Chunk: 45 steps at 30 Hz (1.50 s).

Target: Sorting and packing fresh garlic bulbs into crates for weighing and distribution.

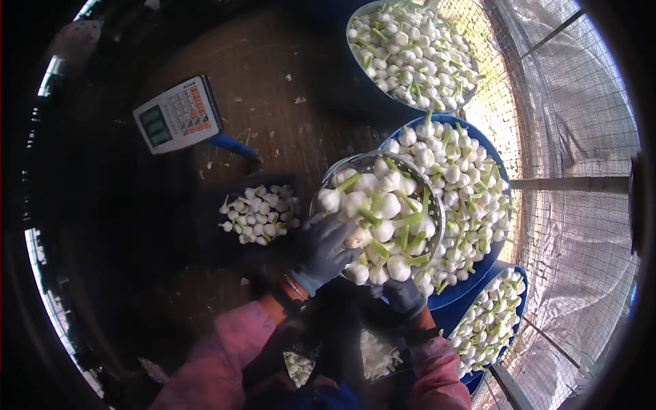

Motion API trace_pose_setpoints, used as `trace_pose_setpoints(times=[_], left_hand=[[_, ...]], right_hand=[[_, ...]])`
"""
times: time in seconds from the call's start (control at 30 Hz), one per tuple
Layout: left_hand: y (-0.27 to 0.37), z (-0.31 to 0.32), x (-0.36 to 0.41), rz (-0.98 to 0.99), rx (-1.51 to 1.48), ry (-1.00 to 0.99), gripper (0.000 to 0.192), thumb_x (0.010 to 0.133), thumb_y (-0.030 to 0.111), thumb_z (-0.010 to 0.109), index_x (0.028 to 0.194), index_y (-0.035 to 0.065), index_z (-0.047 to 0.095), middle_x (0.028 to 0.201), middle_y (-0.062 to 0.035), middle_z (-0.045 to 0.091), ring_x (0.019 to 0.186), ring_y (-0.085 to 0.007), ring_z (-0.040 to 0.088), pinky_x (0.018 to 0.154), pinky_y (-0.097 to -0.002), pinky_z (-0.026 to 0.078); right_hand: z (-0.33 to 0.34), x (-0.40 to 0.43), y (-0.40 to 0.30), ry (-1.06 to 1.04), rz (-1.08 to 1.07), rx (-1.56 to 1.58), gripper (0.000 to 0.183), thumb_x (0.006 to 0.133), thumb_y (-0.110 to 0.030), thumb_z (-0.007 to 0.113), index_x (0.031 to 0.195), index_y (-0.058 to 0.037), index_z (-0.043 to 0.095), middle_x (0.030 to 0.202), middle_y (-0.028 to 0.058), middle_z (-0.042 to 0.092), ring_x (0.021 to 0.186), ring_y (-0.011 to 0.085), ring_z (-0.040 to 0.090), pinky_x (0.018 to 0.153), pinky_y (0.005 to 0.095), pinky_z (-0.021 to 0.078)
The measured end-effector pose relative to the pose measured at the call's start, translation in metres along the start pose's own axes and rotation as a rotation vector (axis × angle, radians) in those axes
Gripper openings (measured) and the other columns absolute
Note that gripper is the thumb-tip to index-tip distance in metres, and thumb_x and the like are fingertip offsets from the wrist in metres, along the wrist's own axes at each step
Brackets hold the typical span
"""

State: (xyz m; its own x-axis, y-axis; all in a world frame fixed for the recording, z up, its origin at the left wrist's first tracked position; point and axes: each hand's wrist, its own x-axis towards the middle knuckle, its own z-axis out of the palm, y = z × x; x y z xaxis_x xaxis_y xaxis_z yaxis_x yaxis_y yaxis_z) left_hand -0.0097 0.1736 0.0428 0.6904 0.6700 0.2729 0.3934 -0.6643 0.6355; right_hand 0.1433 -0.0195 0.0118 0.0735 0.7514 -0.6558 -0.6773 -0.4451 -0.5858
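Note:
A round metal colander heaped with garlic bulbs is in front of me, overlapping the rim of a large blue tub full of garlic. My left hand, in a dark glove, lies at the colander's near left side with its fingers over the bulbs at the edge. Whether it grips the rim or a bulb does not show. My right hand, gloved too, is at the colander's near edge, its fingers partly hidden under the rim.
A digital scale display stands on a blue post at upper left. Smaller garlic bulbs lie in a dark container left of the colander. More garlic-filled tubs stand at the top and lower right. Mesh netting runs along the right.

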Motion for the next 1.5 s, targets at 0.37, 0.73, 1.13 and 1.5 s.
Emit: trace_pose_setpoints(times=[0.37,0.73,1.13,1.5], left_hand=[[-0.148,-0.088,-0.163,-0.772,-0.3,0.337,0.049,0.074,0.009,0.078,0.12,0.0031,0.061,0.104,-0.0078,0.057,0.096,-0.0202,0.056,0.082,-0.0303,0.049],[-0.221,-0.106,-0.246,-0.879,-0.236,0.401,0.046,0.072,0.008,0.08,0.114,0.0029,0.062,0.108,-0.0075,0.059,0.096,-0.0176,0.059,0.083,-0.0301,0.05],[-0.124,-0.099,-0.158,-0.573,-0.437,0.391,0.044,0.066,0.013,0.085,0.103,0.0043,0.063,0.102,-0.0084,0.063,0.093,-0.0193,0.061,0.083,-0.0313,0.05],[-0.033,-0.075,-0.084,-0.218,-0.453,0.255,0.029,0.076,0.016,0.076,0.102,0.006,0.068,0.097,-0.0071,0.066,0.085,-0.0249,0.063,0.075,-0.0343,0.051]], right_hand=[[0.14,0.155,0.139,0.538,-0.688,-1.032,0.069,0.079,-0.019,0.068,0.14,-0.008,0.039,0.103,0.0232,0.066,0.09,0.0345,0.068,0.07,0.0411,0.055],[0.138,0.21,0.181,0.605,-0.748,-1.024,0.065,0.084,-0.017,0.067,0.142,-0.0105,0.038,0.111,0.01,0.068,0.093,0.0199,0.068,0.077,0.0323,0.0548],[0.147,0.045,0.066,0.424,-0.087,0.273,0.056,0.1,-0.042,0.039,0.145,-0.0098,0.03,0.138,0.0111,0.043,0.119,0.0257,0.047,0.085,0.0393,0.0499],[0.198,0.022,0.047,0.097,-0.41,-0.208,0.036,0.096,-0.04,0.053,0.093,-0.0044,0.056,0.086,-0.0002,0.054,0.076,0.0112,0.052,0.064,0.0271,0.0445]])
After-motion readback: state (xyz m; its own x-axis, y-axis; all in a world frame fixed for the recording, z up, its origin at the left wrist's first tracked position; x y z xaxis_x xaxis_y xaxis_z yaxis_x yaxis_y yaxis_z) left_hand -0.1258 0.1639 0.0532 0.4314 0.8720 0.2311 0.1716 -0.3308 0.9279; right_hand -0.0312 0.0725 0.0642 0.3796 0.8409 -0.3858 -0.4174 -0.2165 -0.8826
